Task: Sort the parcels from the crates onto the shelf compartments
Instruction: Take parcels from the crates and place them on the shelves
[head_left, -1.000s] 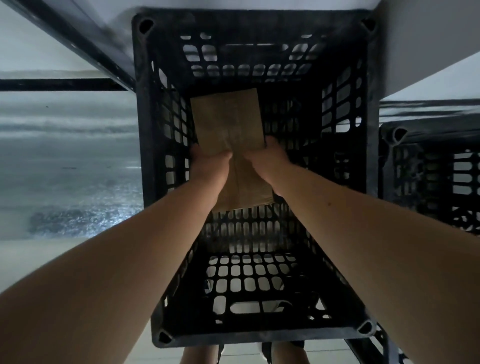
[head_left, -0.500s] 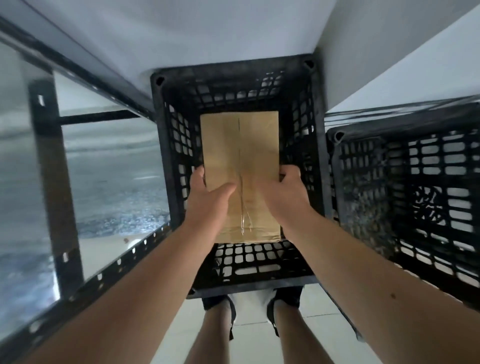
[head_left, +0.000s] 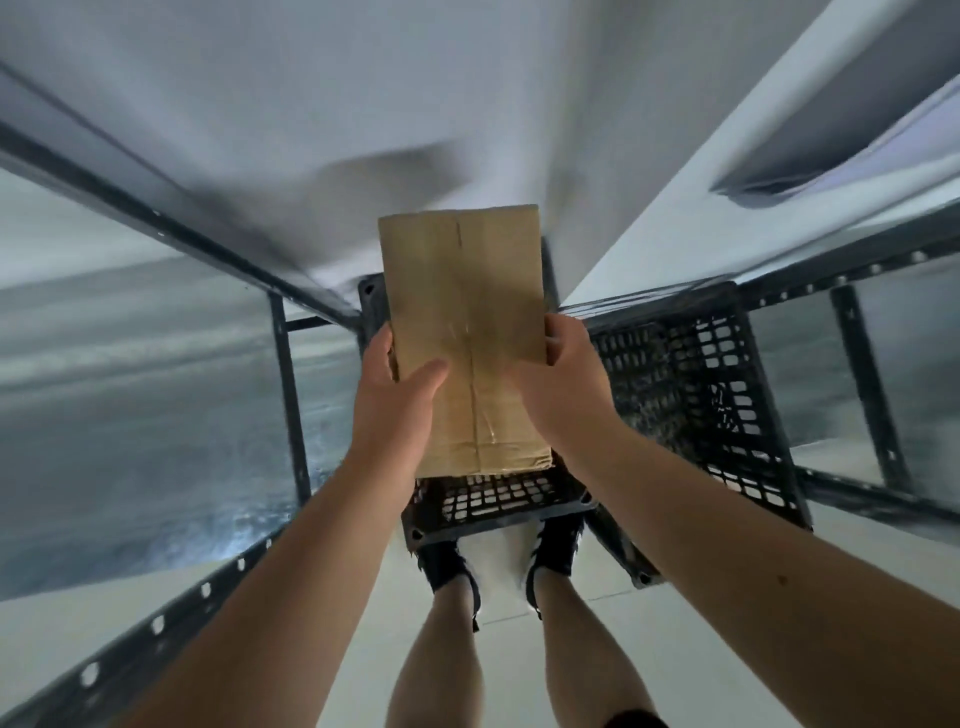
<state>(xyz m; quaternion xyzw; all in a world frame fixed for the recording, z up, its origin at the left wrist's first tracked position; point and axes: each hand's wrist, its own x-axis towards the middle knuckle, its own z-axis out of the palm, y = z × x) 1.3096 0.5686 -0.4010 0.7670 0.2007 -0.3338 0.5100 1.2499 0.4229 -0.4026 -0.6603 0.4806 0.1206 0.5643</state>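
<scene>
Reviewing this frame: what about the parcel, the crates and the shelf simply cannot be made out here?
- Head view, crate under the parcel: its inside is mostly covered by the parcel and both hands, left hand, right hand.
- Second crate: what it holds is too dark and blurred to tell.
- Shelf: motion blur; compartments unreadable.
- Parcel: no label shows on this face.

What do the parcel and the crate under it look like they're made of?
Parcel: looks like plain brown cardboard, matte, with glossy clear tape along its centre seam. Black crate: probably moulded plastic, judging by its regular grid of cut-outs and dull sheen. Both hands hold the parcel.
</scene>
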